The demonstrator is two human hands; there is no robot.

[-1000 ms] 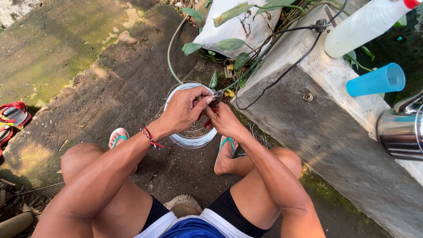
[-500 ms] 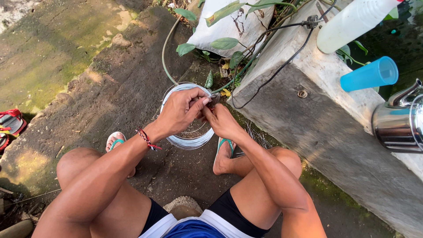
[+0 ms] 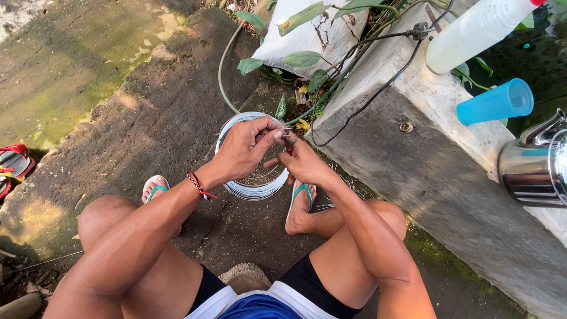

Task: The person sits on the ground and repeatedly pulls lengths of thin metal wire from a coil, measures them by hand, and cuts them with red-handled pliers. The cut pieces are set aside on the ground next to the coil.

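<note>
I see my left hand (image 3: 245,147) curled over the far edge of a coil of silver wire (image 3: 251,189), its fingers pinching a strand at the top of the ring. My right hand (image 3: 304,164) sits just beside it, touching it fingertip to fingertip, and it grips a small tool with red handles (image 3: 288,145); most of the tool is hidden, so I cannot tell its exact kind. The coil lies flat on the dirt ground (image 3: 147,130) between my two feet, a green-strapped sandal (image 3: 155,190) on the left and another one (image 3: 302,198) on the right. A red braided bracelet (image 3: 199,186) rings my left wrist. To the right rises a concrete ledge (image 3: 425,171), carrying a white plastic bottle (image 3: 472,29), a blue cup (image 3: 495,101) lying on its side, and a steel kettle (image 3: 534,162) at the near right. A black cable (image 3: 378,94) trails down the ledge face. Far behind the coil stand a white sack (image 3: 307,35) and green leaves (image 3: 302,59), with a thin hose (image 3: 223,65) curving toward the coil. Red sandals (image 3: 15,162) lie at the far left edge.
</note>
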